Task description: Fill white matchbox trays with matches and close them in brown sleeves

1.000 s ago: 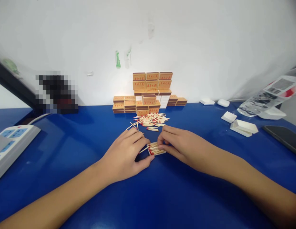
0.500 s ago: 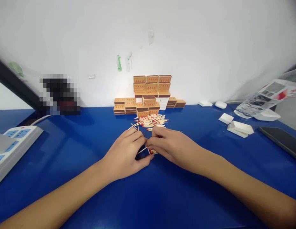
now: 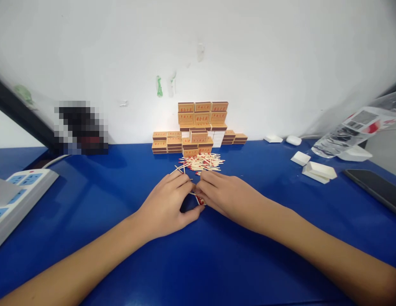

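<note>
A small white matchbox tray with red-tipped matches lies on the blue table, mostly covered by my hands. My left hand curves round its left side, thumb at the near corner and fingers at the far end, gripping it. Over the tray, the fingers of my right hand are pinched together on a pale matchstick. A heap of loose matches lies just beyond my hands, with a few stray sticks by my left knuckles.
Orange matchboxes are stacked against the wall. On the right are white trays, a white case, a plastic bottle and a dark phone. A power strip sits at the left.
My right hand has shifted slightly left and closer to my left fingers. The matchstick between the hands has moved up and lies flatter. My left hand has hardly moved.
</note>
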A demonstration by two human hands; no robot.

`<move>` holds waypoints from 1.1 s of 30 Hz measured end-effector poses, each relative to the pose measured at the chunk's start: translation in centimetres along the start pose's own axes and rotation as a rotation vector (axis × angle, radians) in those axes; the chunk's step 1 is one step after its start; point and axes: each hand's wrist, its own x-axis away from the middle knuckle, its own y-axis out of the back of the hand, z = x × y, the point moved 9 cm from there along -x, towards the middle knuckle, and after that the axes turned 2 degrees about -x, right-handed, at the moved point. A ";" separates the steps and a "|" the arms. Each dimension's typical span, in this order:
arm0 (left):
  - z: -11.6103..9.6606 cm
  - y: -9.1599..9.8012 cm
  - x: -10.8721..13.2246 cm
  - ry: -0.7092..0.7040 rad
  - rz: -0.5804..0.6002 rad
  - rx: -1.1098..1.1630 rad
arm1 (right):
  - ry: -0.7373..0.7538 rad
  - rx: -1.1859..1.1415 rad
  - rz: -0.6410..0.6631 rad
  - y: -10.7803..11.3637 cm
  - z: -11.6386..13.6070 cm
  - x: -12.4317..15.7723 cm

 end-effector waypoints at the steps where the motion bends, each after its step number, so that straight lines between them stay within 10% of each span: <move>1: 0.0 0.0 0.0 0.001 0.001 -0.004 | -0.005 0.001 -0.002 0.0 0.0 0.0; 19: 0.5 1.8 0.0 -0.053 0.089 -0.059 | -0.056 -0.068 0.060 0.4 -0.2 0.0; 33: -0.6 2.7 -0.1 -0.020 -0.207 0.093 | -0.194 -0.307 -0.077 3.5 -3.7 1.6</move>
